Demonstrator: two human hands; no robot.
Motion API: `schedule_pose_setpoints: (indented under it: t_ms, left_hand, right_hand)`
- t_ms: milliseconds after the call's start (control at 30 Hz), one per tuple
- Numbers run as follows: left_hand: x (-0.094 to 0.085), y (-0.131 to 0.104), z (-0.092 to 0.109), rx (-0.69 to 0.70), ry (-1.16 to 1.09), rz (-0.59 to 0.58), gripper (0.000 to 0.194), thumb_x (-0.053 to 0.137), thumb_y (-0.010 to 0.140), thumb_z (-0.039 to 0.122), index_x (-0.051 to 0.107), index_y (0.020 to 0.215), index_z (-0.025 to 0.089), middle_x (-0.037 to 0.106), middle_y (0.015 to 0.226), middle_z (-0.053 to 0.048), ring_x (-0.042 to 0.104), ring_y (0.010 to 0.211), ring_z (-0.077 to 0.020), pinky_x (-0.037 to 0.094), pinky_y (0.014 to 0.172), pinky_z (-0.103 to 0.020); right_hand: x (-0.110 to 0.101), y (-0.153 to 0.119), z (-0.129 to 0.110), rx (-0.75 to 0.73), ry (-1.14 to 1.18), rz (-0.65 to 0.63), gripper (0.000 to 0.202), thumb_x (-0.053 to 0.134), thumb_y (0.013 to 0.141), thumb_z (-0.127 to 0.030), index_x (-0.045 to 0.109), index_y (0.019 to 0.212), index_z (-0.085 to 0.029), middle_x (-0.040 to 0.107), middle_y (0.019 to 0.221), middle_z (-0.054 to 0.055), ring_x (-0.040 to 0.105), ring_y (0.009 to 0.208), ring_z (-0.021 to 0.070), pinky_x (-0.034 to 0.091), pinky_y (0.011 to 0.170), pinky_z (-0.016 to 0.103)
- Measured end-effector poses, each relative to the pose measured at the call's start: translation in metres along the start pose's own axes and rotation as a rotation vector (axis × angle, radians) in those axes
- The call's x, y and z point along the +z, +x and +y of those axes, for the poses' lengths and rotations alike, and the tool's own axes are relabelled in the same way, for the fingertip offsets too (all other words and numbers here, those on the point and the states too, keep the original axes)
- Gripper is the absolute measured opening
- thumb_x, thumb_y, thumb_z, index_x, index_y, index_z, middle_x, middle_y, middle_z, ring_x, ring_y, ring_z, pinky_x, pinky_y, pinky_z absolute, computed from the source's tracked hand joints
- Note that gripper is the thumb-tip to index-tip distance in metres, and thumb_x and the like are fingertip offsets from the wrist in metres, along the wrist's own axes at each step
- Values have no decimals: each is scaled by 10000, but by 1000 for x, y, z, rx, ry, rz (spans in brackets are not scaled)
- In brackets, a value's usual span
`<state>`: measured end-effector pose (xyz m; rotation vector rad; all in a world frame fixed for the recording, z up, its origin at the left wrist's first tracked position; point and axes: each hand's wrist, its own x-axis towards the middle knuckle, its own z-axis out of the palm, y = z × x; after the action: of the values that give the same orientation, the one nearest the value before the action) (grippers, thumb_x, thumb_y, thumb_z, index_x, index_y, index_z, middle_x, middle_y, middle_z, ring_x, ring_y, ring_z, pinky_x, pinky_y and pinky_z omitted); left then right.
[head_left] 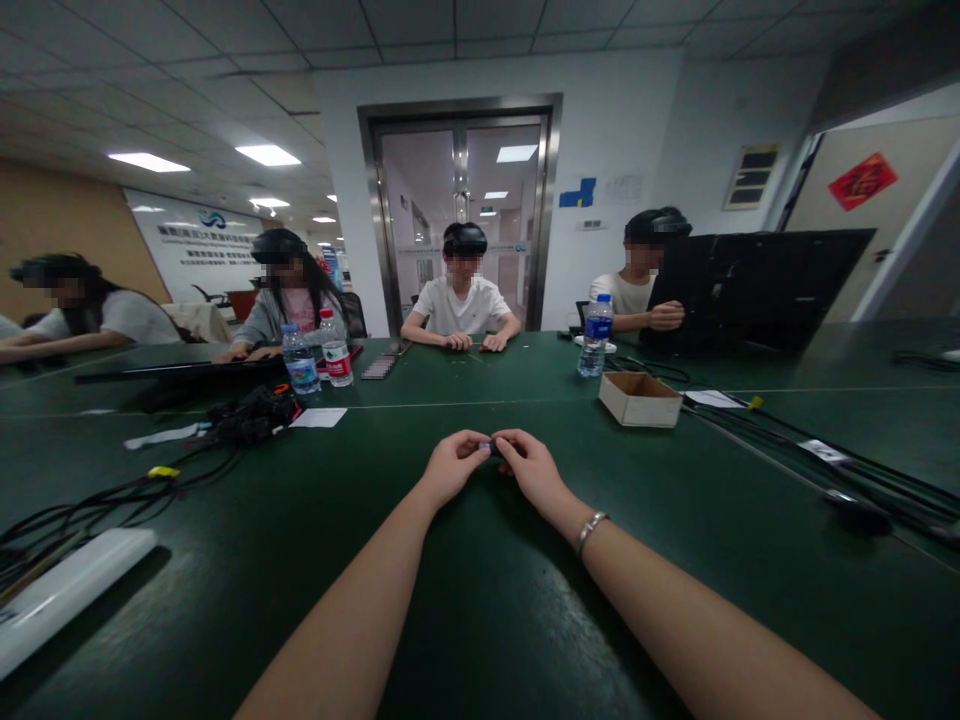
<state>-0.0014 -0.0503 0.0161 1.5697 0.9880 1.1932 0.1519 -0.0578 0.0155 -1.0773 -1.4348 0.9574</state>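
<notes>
Over the middle of the green table, my left hand and my right hand meet. Between their fingertips is a small dark object with a lighter end on the left side. It is too small and too covered by fingers for me to name its kind. Both hands are closed, thumbs and fingers pinching it from opposite sides. A silver bracelet circles my right wrist.
An open cardboard box stands right of my hands, near a water bottle. Cables run along the right; black gear and a white case lie left. Several people with headsets sit across, one behind a monitor.
</notes>
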Motion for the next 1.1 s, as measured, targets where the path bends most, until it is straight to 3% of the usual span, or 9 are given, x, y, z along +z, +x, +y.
schedule_pose_setpoints:
  t_ms: [233, 433, 700, 933, 1100]
  left_hand:
    - [-2, 0, -1, 18, -23, 10, 308, 721, 676, 270, 635, 952, 163, 679, 921, -62, 630, 872, -167, 476, 858, -315]
    - [-2, 3, -7, -47, 52, 16, 275, 587, 785, 407, 625, 879, 151, 635, 780, -37, 601, 724, -150, 480, 724, -295]
    - [-3, 5, -10, -24, 5, 43, 181, 637, 742, 281, 633, 880, 164, 652, 833, -40, 608, 777, -153, 479, 773, -303]
    - [-2, 7, -9, 9, -80, 46, 160, 653, 683, 140, 625, 840, 155, 660, 857, -39, 617, 844, -153, 456, 888, -335]
    - [-5, 5, -1, 1, -101, 46, 163, 657, 636, 96, 612, 784, 145, 651, 832, -32, 610, 831, -145, 449, 888, -322]
  right_hand:
    - [1, 1, 3, 5, 8, 0, 290, 587, 745, -414, 623, 900, -173, 644, 779, 24, 560, 564, 114, 475, 537, 254]
    - [2, 0, 1, 15, -2, -15, 256, 603, 738, -341, 616, 920, -162, 647, 836, 37, 593, 626, 128, 497, 606, 277]
    - [1, 0, 1, -3, -72, -7, 256, 639, 658, -221, 636, 907, -161, 665, 850, 38, 600, 697, 140, 496, 654, 282]
    - [2, 1, -2, 34, 27, -9, 288, 654, 685, -346, 621, 895, -152, 593, 633, -17, 560, 561, 123, 473, 564, 267]
    - [1, 1, 0, 43, 58, -8, 308, 628, 723, -389, 617, 925, -156, 616, 673, 2, 558, 541, 115, 455, 522, 248]
